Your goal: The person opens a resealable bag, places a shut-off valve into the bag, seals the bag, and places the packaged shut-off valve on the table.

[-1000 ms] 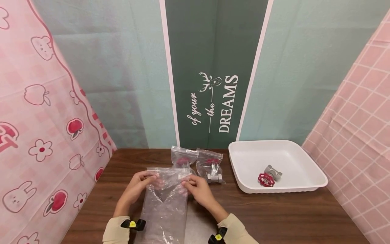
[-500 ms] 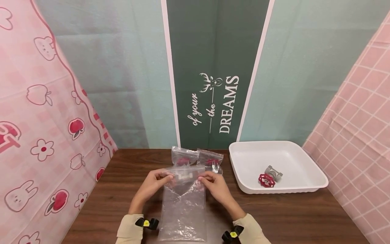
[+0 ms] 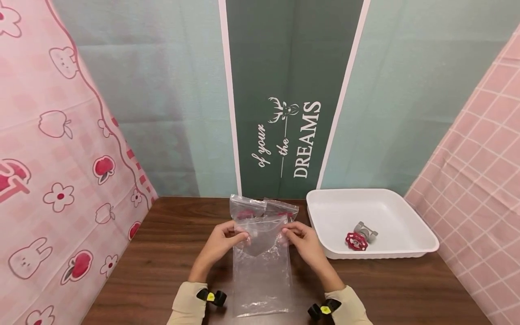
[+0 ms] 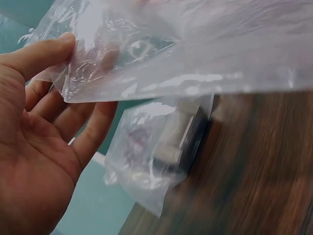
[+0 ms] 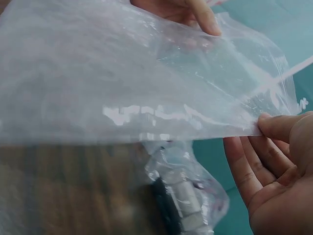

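Observation:
A clear plastic zip bag (image 3: 262, 275) hangs between my two hands, its top edge pulled out flat. My left hand (image 3: 223, 241) pinches its left side near the top, thumb in front and fingers behind. On the other side my right hand (image 3: 304, 241) pinches the bag the same way. Nothing shows inside this bag. Behind it stand two smaller-looking bagged valves, the left zip bag (image 3: 245, 207) and the right zip bag (image 3: 282, 207), each with a red handwheel. In the left wrist view a bagged valve (image 4: 176, 139) shows below the held bag's edge.
At the right a white tray (image 3: 337, 207) holds one loose grey valve (image 3: 367, 231) with a red handwheel (image 3: 356, 242). Patterned cloths hang at the back and both sides of the brown wooden table (image 3: 162, 253).
Both hands have carried the held bag to the right, in front of the bagged valves, which it now covers more. The tray and its valve have stayed put.

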A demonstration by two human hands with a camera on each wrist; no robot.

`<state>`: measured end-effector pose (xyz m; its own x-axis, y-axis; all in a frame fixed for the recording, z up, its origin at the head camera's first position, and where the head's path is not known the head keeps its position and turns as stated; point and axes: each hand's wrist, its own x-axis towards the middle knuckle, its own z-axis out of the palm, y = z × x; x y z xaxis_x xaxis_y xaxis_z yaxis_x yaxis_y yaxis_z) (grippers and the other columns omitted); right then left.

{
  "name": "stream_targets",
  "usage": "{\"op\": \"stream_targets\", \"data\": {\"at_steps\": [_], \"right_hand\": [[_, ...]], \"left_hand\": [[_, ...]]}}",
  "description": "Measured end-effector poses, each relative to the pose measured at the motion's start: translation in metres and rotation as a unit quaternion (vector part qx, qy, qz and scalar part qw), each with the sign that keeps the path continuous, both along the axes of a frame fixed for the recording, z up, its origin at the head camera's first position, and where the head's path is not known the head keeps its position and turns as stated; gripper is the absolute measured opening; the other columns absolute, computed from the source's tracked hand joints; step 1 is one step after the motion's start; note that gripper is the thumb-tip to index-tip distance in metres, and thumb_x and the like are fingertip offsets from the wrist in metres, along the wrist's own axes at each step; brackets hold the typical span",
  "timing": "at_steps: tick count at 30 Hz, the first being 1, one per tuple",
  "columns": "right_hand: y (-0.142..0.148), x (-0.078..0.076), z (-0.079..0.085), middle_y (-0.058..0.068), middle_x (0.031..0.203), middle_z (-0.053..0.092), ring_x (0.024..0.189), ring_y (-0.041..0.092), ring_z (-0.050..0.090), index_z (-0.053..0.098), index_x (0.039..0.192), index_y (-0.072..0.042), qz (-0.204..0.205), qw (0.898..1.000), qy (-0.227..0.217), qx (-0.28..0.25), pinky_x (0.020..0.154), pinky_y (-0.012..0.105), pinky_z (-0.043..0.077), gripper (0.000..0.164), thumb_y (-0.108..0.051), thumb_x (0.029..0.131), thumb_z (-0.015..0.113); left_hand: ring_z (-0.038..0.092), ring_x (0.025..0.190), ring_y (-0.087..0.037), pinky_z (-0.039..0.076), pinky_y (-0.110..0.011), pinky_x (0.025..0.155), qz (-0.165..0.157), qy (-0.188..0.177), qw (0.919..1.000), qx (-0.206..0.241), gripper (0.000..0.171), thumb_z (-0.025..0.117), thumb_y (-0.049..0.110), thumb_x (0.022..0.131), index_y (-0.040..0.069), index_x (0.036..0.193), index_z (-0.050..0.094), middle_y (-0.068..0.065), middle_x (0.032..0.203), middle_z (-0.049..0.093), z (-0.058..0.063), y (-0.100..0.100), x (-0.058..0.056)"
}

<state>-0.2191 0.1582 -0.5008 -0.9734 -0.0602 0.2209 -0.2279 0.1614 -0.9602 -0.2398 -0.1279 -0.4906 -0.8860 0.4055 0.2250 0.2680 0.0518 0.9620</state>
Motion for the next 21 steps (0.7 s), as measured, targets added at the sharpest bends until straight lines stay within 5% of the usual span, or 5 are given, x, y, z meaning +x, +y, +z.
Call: {"op": "stream_targets", "data": {"at_steps": [12, 21], "right_hand": [[0.008, -0.005, 0.014, 0.018, 0.100, 0.080, 0.080, 0.006, 0.066, 0.077, 0.110, -0.001, -0.069, 0.997, 0.002, 0.038, 0.071, 0.020, 0.053, 0.012, -0.008, 0.099, 0.074], [0.007, -0.004, 0.022, 0.018, 0.110, 0.075, 0.084, 0.003, 0.066, 0.071, 0.121, -0.002, -0.108, 0.989, 0.084, 0.050, 0.071, 0.016, 0.053, 0.028, -0.002, 0.094, 0.079]], "left_hand": [[0.060, 0.069, -0.001, 0.049, -0.020, 0.062, 0.013, 0.000, 0.9996, -0.027, 0.023, 0.079, 0.009, 0.096, -0.001, 0.093, 0.058, -0.003, 0.097, 0.068, 0.004, 0.027, 0.006], [0.072, 0.077, -0.004, 0.059, -0.023, 0.063, 0.040, -0.017, 0.9990, -0.006, 0.024, 0.077, 0.005, 0.096, -0.003, 0.093, 0.054, -0.023, 0.107, 0.075, 0.005, 0.029, 0.008]]}}
